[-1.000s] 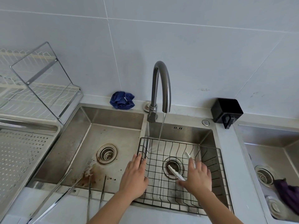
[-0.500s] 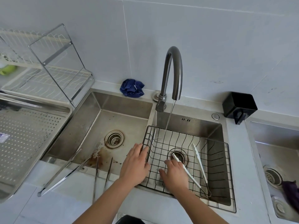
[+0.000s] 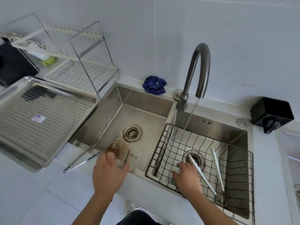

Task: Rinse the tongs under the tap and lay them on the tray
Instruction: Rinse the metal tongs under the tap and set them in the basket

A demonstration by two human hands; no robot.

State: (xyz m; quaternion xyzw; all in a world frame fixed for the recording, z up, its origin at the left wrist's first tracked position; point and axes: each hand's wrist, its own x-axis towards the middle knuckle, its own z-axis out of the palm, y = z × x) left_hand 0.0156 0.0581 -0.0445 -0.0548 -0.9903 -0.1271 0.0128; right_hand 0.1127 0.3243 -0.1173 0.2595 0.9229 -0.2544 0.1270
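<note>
One pair of tongs (image 3: 203,176) lies beside the right hand (image 3: 186,177).

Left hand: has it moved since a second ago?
Yes. The left hand has shifted left, off the rim of the black wire basket, to the front edge of the left steel basin, by the thin metal tongs.

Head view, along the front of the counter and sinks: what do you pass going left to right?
Perforated tray → long metal tongs → left hand → right hand → white tongs → black container by the wall.
</note>
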